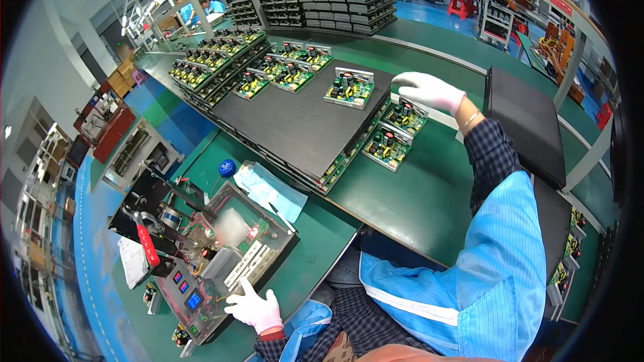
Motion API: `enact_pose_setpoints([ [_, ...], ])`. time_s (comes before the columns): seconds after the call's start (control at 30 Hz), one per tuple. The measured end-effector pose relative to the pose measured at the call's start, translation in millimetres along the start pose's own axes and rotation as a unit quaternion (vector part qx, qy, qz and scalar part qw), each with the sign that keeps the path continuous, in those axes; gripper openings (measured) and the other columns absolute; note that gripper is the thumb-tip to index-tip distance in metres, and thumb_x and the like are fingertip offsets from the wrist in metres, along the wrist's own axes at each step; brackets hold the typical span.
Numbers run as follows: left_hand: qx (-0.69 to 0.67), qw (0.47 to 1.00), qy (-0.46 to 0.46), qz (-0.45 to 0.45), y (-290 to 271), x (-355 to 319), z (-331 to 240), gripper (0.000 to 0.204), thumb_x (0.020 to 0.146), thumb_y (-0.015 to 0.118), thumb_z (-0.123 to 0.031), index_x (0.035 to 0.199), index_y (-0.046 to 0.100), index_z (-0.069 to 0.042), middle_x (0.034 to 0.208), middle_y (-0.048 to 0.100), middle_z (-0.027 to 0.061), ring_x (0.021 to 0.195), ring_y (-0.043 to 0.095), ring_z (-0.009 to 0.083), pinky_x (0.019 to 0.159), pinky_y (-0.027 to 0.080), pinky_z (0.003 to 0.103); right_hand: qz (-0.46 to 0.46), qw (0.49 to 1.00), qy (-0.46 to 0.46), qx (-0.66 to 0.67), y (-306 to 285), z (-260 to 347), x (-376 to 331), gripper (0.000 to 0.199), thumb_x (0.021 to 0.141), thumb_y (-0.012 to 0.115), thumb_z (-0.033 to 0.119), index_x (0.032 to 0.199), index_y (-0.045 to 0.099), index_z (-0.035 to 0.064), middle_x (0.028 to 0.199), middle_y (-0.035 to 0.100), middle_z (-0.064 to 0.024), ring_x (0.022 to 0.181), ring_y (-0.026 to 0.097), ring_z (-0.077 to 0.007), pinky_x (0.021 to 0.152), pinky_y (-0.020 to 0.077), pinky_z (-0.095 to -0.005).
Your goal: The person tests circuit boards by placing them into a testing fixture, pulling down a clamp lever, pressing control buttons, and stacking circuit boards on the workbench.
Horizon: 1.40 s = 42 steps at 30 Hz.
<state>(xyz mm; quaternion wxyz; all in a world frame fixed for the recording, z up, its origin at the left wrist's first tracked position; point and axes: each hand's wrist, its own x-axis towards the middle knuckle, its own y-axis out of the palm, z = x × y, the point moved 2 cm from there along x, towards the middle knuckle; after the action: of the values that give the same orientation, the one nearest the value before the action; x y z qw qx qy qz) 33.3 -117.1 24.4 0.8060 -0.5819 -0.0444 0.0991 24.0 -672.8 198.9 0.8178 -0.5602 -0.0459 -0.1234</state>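
My left hand (255,306), in a white glove, rests at the near edge of a clear-topped test fixture (221,265). Its fingers are apart, with nothing in them. Also gloved in white, my right hand (429,92) reaches out over a green circuit board (407,118), fingers stretched to the left; its thumb is hidden. Another circuit board (388,147) lies just nearer on the green bench. Left of the right hand, a single circuit board (350,89) with a metal heat sink stands on a black tray (288,124).
More boards fill stacked trays (215,60) at the far left. Black trays (329,7) are piled at the back, and dark covers (523,124) lie at right. Red-handled toggle clamp (146,245), blue round object (227,167) and pale blue cloth (272,191) are around the fixture.
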Motion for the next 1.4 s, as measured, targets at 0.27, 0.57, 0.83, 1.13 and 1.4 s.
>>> enact_pose_setpoints([
  [0.27, 0.034, 0.998, 0.004, -0.053, 6.7, -3.1, -5.1, 0.086, 0.073, 0.066, -0.049, 0.147, 0.031, -0.021, 0.122, 0.039, 0.0271, 0.100, 0.047, 0.0413, 0.083, 0.045, 0.041, -0.013, 0.987, 0.162, -0.015, 2.7, -108.1, 42.8, 0.053, 0.089, 0.048, 0.036, 0.126, 0.055, 0.0001, 0.131, 0.056, -0.0169, 0.117, 0.055, -0.0311, 0.099, 0.0439, -0.0381],
  [0.57, 0.040, 0.999, -0.011, -0.033, 9.5, -0.4, -8.5, 0.089, 0.072, 0.067, -0.046, 0.148, 0.030, -0.019, 0.124, 0.038, 0.0276, 0.101, 0.046, 0.0414, 0.085, 0.045, 0.042, -0.051, 0.930, 0.360, -0.062, 35.9, -158.1, 65.0, 0.056, 0.085, 0.050, 0.041, 0.131, 0.054, 0.0103, 0.128, 0.058, -0.0162, 0.116, 0.056, -0.0324, 0.097, 0.0447, -0.0418],
  [0.83, 0.024, 0.999, -0.023, -0.002, 6.4, 2.5, -10.0, 0.090, 0.071, 0.068, -0.045, 0.148, 0.029, -0.019, 0.127, 0.036, 0.0284, 0.105, 0.045, 0.0426, 0.087, 0.044, 0.043, -0.033, 0.885, 0.439, -0.154, 70.9, -187.0, 78.5, 0.055, 0.084, 0.050, 0.037, 0.135, 0.049, 0.0183, 0.126, 0.059, -0.0176, 0.113, 0.058, -0.0335, 0.094, 0.0458, -0.0466],
  [1.13, 0.031, 0.999, -0.030, -0.010, 2.8, 0.1, -13.9, 0.089, 0.071, 0.068, -0.045, 0.147, 0.029, -0.019, 0.128, 0.035, 0.0281, 0.106, 0.043, 0.0428, 0.087, 0.043, 0.042, -0.051, 0.878, 0.444, -0.170, 95.6, -217.9, 71.0, 0.046, 0.084, 0.051, 0.034, 0.127, 0.050, 0.0174, 0.122, 0.062, -0.0153, 0.109, 0.061, -0.0365, 0.090, 0.0476, -0.0484],
  [1.4, 0.024, 0.998, -0.036, 0.036, 1.2, 2.5, -12.2, 0.087, 0.072, 0.067, -0.047, 0.147, 0.031, -0.021, 0.130, 0.035, 0.0289, 0.107, 0.043, 0.0429, 0.087, 0.044, 0.041, -0.096, 0.850, 0.468, -0.222, 83.4, -216.6, 59.1, 0.023, 0.091, 0.044, 0.026, 0.109, 0.053, 0.0151, 0.110, 0.066, -0.0169, 0.101, 0.064, -0.0353, 0.083, 0.0473, -0.0490],
])
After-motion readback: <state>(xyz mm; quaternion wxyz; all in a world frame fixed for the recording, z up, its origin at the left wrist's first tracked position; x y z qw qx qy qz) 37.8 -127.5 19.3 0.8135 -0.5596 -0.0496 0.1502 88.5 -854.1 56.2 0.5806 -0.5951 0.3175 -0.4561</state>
